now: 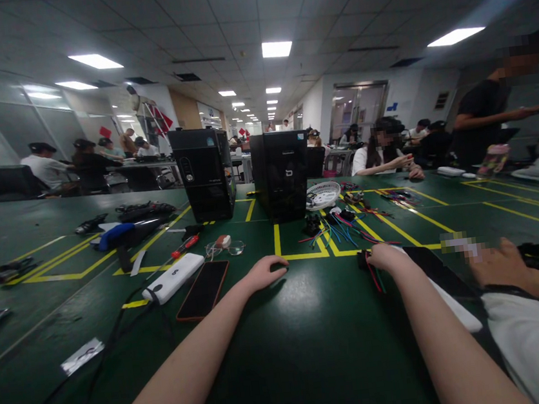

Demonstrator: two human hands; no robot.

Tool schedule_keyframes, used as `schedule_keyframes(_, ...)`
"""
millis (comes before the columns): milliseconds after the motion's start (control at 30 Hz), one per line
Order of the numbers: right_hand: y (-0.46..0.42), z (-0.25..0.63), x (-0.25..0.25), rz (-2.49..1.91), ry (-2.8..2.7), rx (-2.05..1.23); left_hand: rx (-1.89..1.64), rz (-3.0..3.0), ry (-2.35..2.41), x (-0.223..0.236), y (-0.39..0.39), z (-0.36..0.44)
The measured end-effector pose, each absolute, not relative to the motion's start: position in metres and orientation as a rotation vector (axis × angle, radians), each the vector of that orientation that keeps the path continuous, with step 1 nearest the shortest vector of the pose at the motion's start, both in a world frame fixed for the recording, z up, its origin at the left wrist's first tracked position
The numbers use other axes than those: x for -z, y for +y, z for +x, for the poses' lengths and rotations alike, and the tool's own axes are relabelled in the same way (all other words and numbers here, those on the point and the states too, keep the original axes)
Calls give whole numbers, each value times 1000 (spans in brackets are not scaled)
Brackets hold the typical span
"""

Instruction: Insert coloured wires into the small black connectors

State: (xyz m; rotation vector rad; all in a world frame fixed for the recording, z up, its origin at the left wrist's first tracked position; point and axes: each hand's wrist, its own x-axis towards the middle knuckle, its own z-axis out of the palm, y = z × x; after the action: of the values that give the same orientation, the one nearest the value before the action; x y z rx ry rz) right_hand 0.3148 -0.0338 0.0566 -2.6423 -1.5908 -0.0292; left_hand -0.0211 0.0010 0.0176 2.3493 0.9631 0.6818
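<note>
My left hand (266,271) rests on the green table (310,346) with its fingers curled down, closed; whatever is under it is hidden. My right hand (383,256) is closed over a small black connector with red and green wires (373,276) trailing toward me. A phone with an orange rim (203,290) lies just left of my left hand, beside a white power bank (174,278).
Two black computer towers (204,172) (280,173) stand ahead. Loose coloured cables (345,229), a white basket (323,194), a red screwdriver (184,245) and glasses (226,248) lie around. A co-worker's hand and white sleeve (505,266) are at my right. Other people sit further off.
</note>
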Motion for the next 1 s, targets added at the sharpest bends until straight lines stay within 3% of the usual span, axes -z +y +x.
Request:
schedule_keyframes(100,-35,321,-65,-2604,-1836,-206,-690,2345,963,-16,2,-21)
schedule_keyframes(1000,-39,306,-67,-2531,-1803,-54,-688,2352,963,-17,1,-21)
